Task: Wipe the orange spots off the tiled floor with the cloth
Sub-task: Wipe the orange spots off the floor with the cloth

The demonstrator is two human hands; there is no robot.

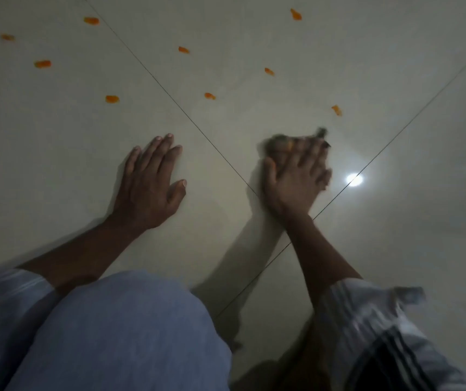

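Where the cloth (285,143) lay, we saw it as a dark, blurred wad pressed flat to the tiled floor (325,66) under our right hand (296,176), only its far edge and a small dark tuft showing past the fingertips. Our right hand was spread palm-down on top of it, fingers extended rather than curled around it, and it was smeared with motion blur, so we could not tell whether any finger pinched the fabric. A trace of orange showed at the cloth's edge beneath those fingers. Beyond the cloth, the orange spots (210,95) were scattered over the pale tiles, the nearest one (336,110) just past the tuft to its right, others farther off to the left and toward the top of the view. Two thin dark grout lines (169,97) crossed beside our right wrist. Our left hand (153,182) rested empty and flat on the floor, fingers stretched out and thumb apart, well to the left of the cloth and touching nothing else. A bright round reflection (354,179) glared on the tile just right of our right hand. Nearest to us were a knee in light blue fabric (130,328) and a pale striped sleeve (381,334) on the right arm.
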